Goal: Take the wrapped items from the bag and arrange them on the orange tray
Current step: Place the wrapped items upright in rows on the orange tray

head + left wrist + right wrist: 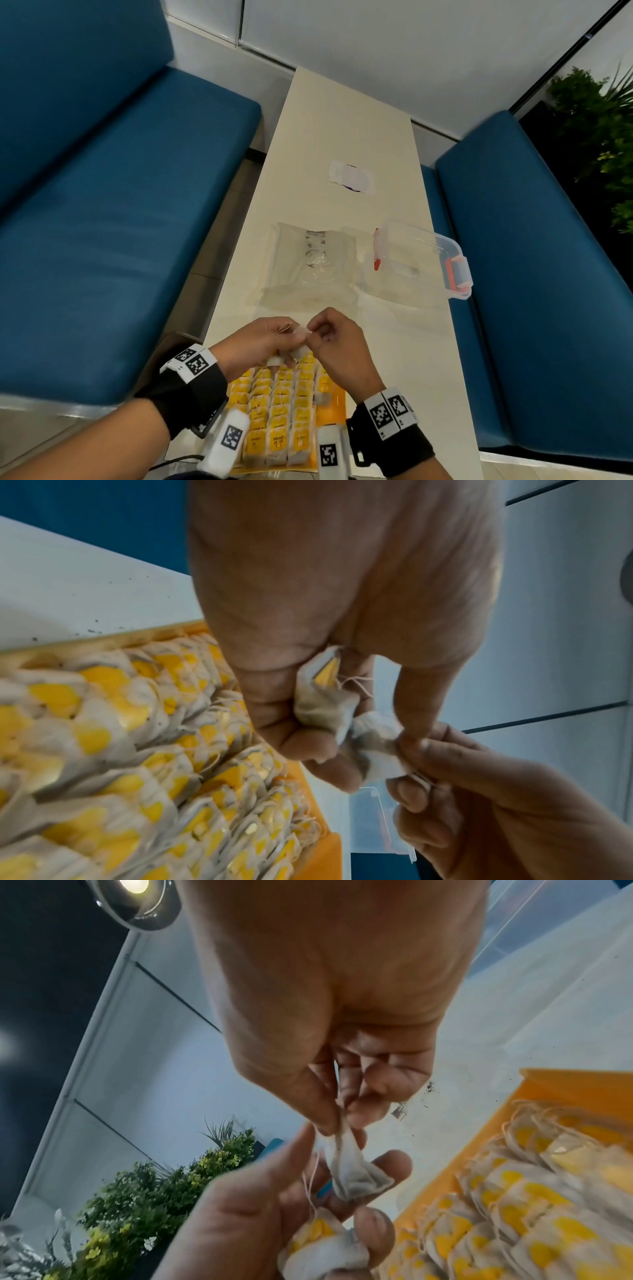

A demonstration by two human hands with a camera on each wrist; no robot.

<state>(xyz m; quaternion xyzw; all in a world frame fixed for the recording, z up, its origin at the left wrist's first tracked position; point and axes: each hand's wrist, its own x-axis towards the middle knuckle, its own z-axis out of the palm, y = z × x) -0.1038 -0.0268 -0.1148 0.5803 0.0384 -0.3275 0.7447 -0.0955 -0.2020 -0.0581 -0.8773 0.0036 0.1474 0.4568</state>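
Above the far end of the orange tray (337, 407), both hands meet. My left hand (291, 337) grips a small bunch of paper tea bags (322, 704) with yellow tags and loose strings. My right hand (317, 334) pinches the corner of one tea bag (356, 1175) between thumb and forefinger, still close against the left hand's bunch (318, 1245). Rows of tea bags (284, 411) with yellow tags fill most of the tray, leaving a bare strip at its right side. The clear plastic bag (308, 263) lies flat on the table just beyond the hands.
A clear lidded box (421, 260) with orange latches sits right of the bag. A small torn wrapper (351, 176) lies farther up the narrow cream table (342, 120). Blue benches (102, 240) flank both sides, and a plant (603, 137) stands at the far right.
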